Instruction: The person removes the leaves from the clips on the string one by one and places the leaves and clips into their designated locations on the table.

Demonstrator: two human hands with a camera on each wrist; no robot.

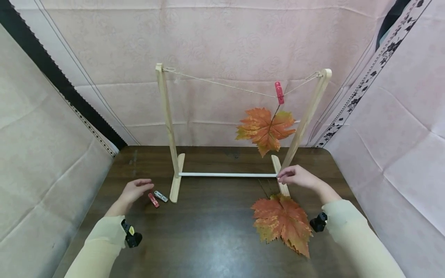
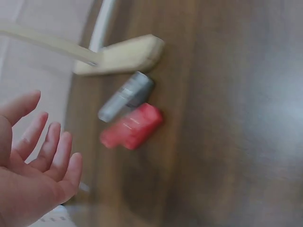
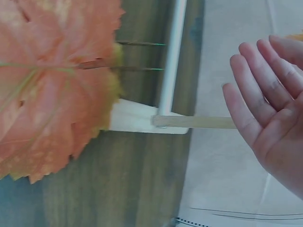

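My left hand (image 1: 136, 190) hovers beside a red clothespin (image 1: 153, 200) and a grey clothespin (image 1: 161, 196) lying on the table. In the left wrist view its fingers (image 2: 53, 150) are loosely bent, with nothing in them. My right hand (image 1: 299, 178) is near the foot of the rack's right post (image 1: 306, 117); the right wrist view shows its fingers (image 3: 258, 78) relaxed and holding nothing. Below it lie overlapping orange leaves (image 1: 281, 222), two stems pointing toward the white rod (image 1: 226, 175). Another orange leaf (image 1: 265, 129) hangs from the string (image 1: 222, 83) by a pink-red clothespin (image 1: 279, 92).
The wooden rack's left post (image 1: 167, 119) stands on a flat foot (image 1: 177, 179), slightly right of the loose clothespins. Pale patterned cloth (image 1: 215, 42) encloses the dark wooden table (image 1: 201, 231) at the back and both sides.
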